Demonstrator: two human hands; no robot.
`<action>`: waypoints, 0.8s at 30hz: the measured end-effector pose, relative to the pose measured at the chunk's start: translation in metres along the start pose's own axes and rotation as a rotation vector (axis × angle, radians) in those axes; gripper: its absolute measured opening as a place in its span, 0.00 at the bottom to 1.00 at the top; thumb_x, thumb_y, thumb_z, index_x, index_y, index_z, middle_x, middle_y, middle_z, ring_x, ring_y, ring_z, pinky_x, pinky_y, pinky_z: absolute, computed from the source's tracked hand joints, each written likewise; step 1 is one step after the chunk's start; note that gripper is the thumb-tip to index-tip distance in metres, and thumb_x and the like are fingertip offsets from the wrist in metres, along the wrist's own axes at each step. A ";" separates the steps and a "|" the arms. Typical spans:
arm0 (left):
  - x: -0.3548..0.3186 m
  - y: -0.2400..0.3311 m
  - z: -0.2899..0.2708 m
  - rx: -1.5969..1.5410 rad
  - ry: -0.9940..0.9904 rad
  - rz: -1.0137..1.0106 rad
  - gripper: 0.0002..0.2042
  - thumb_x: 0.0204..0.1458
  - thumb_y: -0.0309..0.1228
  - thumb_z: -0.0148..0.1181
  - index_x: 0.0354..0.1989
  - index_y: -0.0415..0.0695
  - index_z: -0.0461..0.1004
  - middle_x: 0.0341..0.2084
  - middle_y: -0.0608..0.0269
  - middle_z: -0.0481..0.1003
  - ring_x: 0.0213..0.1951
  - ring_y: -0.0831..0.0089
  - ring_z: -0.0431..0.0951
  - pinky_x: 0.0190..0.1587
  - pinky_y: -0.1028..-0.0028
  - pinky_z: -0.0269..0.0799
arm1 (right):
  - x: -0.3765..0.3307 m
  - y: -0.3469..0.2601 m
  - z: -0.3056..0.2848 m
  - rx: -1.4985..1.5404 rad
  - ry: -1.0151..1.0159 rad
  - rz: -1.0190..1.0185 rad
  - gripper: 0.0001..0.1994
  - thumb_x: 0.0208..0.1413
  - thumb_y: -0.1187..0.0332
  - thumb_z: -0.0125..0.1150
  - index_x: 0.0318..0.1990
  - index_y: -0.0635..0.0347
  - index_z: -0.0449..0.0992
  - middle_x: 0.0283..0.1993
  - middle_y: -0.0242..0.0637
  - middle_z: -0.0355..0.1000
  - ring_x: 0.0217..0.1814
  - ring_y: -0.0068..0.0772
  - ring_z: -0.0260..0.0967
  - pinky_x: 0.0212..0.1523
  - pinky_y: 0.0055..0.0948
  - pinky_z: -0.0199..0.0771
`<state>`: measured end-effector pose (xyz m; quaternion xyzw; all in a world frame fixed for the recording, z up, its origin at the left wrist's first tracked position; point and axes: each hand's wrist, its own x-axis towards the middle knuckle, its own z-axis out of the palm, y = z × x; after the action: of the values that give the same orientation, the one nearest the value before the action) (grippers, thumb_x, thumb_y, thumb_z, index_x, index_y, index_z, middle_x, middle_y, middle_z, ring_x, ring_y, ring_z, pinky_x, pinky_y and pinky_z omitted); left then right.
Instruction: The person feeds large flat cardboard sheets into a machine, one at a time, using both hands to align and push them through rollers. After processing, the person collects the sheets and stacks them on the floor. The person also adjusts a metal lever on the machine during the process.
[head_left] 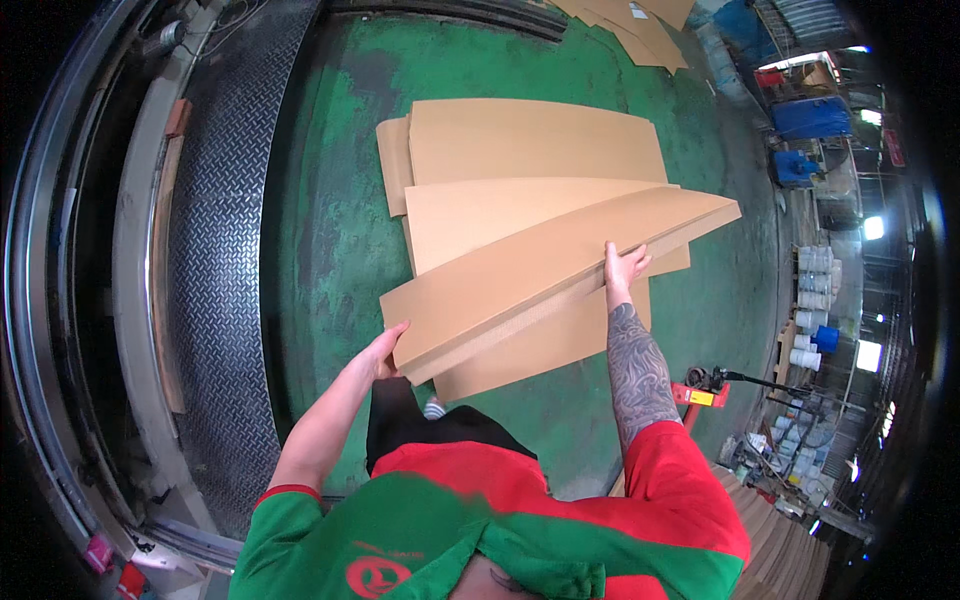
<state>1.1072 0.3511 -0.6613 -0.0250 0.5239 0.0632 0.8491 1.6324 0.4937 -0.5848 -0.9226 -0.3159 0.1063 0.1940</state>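
Between my two hands is a thick, long stack of brown cardboard sheets (520, 262), tilted so its right end lies farther off. My left hand (385, 350) grips the near left corner, thumb on top and fingers hidden below. Along the near long edge, right of the middle, my right hand (624, 268) holds the stack with the thumb over the top. Beneath and beyond it lie more large cardboard sheets (535, 140) on the green floor, overlapping at slightly different angles.
A raised diamond-plate metal walkway (225, 240) runs along the left. At the lower right stands a red piece of equipment (700, 396) with a black handle. White buckets (815, 275) and blue containers (810, 118) line the right side. More cardboard (640, 30) lies at the far end.
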 end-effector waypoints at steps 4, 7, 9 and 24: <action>-0.003 0.009 -0.014 -0.230 -0.092 -0.010 0.24 0.72 0.55 0.46 0.64 0.52 0.75 0.54 0.64 0.82 0.55 0.65 0.84 0.56 0.55 0.82 | 0.024 0.003 -0.022 0.054 -0.252 -0.140 0.54 0.60 0.40 0.65 0.83 0.64 0.45 0.87 0.64 0.30 0.91 0.56 0.25 0.86 0.52 0.36; -0.010 0.015 -0.012 -0.212 -0.110 0.056 0.23 0.72 0.52 0.47 0.62 0.49 0.75 0.53 0.61 0.83 0.52 0.63 0.85 0.55 0.54 0.83 | 0.026 -0.016 -0.053 0.004 -0.435 -0.250 0.50 0.61 0.43 0.65 0.83 0.61 0.49 0.88 0.57 0.35 0.91 0.51 0.29 0.86 0.52 0.36; -0.017 0.019 -0.007 -0.185 -0.046 0.094 0.23 0.71 0.50 0.47 0.62 0.47 0.75 0.52 0.58 0.83 0.51 0.61 0.86 0.54 0.54 0.84 | 0.004 -0.035 -0.067 -0.350 -0.398 -0.460 0.48 0.61 0.46 0.64 0.82 0.58 0.52 0.89 0.50 0.38 0.91 0.48 0.31 0.86 0.54 0.35; 0.014 -0.003 -0.047 -0.028 0.210 0.661 0.52 0.64 0.78 0.26 0.84 0.49 0.48 0.82 0.51 0.51 0.82 0.55 0.45 0.81 0.47 0.34 | -0.110 -0.101 -0.035 -0.810 -0.529 -1.197 0.39 0.54 0.59 0.78 0.70 0.58 0.63 0.72 0.43 0.65 0.83 0.51 0.53 0.80 0.60 0.51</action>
<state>1.0727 0.3441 -0.6953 0.1278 0.5872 0.3391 0.7238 1.5028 0.4881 -0.5025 -0.5373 -0.8115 0.0763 -0.2167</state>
